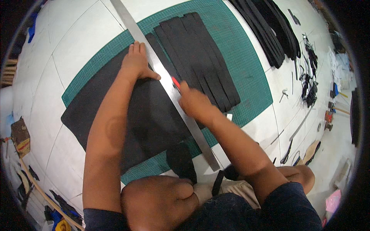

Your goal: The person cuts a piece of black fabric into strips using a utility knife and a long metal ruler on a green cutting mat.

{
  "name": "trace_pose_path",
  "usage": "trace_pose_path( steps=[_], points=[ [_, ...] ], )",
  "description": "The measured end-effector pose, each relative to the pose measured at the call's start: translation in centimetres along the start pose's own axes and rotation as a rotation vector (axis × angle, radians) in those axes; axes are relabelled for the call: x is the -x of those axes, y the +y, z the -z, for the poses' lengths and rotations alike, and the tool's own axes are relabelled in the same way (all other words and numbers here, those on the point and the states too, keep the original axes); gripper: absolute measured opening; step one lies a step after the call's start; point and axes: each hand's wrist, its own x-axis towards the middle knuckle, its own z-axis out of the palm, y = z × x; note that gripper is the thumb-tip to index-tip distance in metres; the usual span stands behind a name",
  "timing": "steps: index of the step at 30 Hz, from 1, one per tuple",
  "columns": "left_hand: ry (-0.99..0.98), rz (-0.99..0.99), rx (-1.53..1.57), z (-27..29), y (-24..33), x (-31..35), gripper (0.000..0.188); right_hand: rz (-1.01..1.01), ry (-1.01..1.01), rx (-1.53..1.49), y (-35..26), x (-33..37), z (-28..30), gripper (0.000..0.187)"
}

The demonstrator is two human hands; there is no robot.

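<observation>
A long metal ruler (154, 57) lies aslant across a large black sheet (150, 115) on a green cutting mat (246, 73). My left hand (137, 63) presses flat on the ruler and the sheet beside it, fingers stretched out and thumb apart. Closed around a red utility knife (175, 82), my right hand (196, 104) is at the ruler's right edge; the blade cannot be made out. Several cut black strips (196, 57) lie side by side to the right of the ruler.
More black strips (266, 30) lie in a pile at the far right, with a heap of thin black scraps (308, 73) past them. A hammer (284, 93) and a thin metal strip (300, 125) rest on the white tiled floor. On the left lies a long wooden stick (46, 196).
</observation>
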Motion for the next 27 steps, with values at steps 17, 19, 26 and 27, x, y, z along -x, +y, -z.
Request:
trace_pose_path(
  steps=[17,19,26,27],
  points=[
    [0.268,0.026,0.175,1.0,-0.7,-2.3,0.073,-0.197,0.141,-0.238,8.6,22.9,-2.4,0.025],
    [0.382,-0.014,0.155,1.0,-1.0,-4.8,0.064,-0.245,0.129,-0.3,9.6,23.0,-2.8,0.025],
    [0.33,-0.048,0.145,0.3,-1.5,-9.6,0.03,-0.301,0.069,-0.308,8.8,27.5,1.1,0.026],
    [0.38,-0.083,0.252,0.1,-2.0,-10.0,0.03,-0.376,0.037,-0.375,8.5,28.6,2.6,0.026]
  ],
)
